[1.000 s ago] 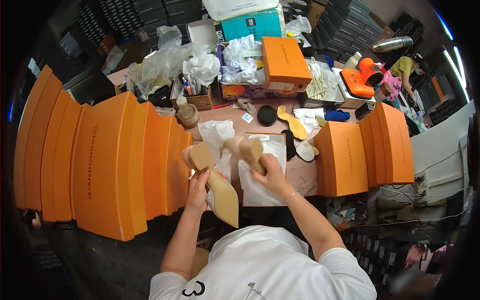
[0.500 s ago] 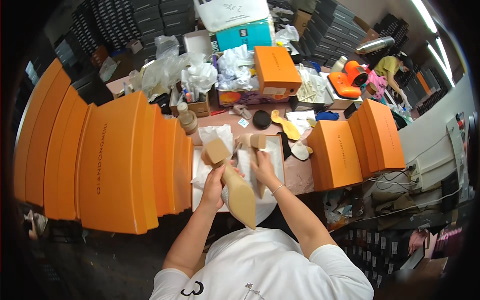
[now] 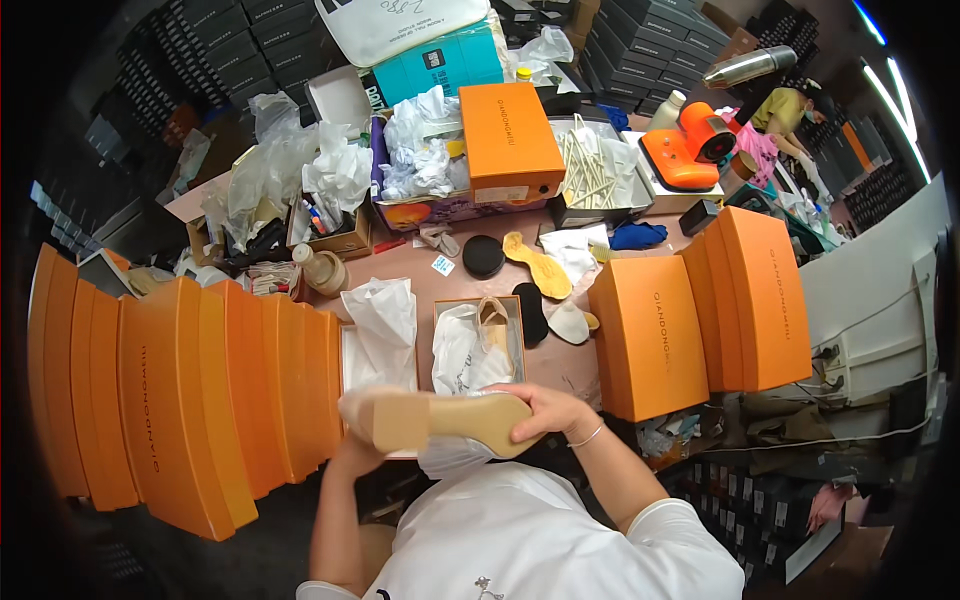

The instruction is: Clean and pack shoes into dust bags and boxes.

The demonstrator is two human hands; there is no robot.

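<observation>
A beige block-heeled shoe (image 3: 465, 418) is held level in front of my chest, its tan sole facing up, heel to the left and toe to the right. My left hand (image 3: 358, 448), partly hidden and blurred, is closed round the heel end. At the front of the shoe my right hand (image 3: 550, 412) grips the sole, thumb on top. Just beyond, the mate, another beige shoe (image 3: 494, 330), lies in an open shoebox (image 3: 437, 335) beside white printed tissue paper. White paper (image 3: 380, 320) also rests on a pale box part left of it.
Orange shoeboxes (image 3: 165, 400) stand in a row at left, and more orange boxes (image 3: 650, 335) at right. Behind are a black round tin (image 3: 483, 257), yellow insole-shaped pieces (image 3: 540, 268), a bottle (image 3: 320, 270), a box of sticks (image 3: 590, 175) and an orange device (image 3: 690, 150). Another person (image 3: 785, 115) works far right.
The held shoe has turned from toe-down to level. My right hand has left the other shoe, which now lies in the box, and grips the held shoe's front.
</observation>
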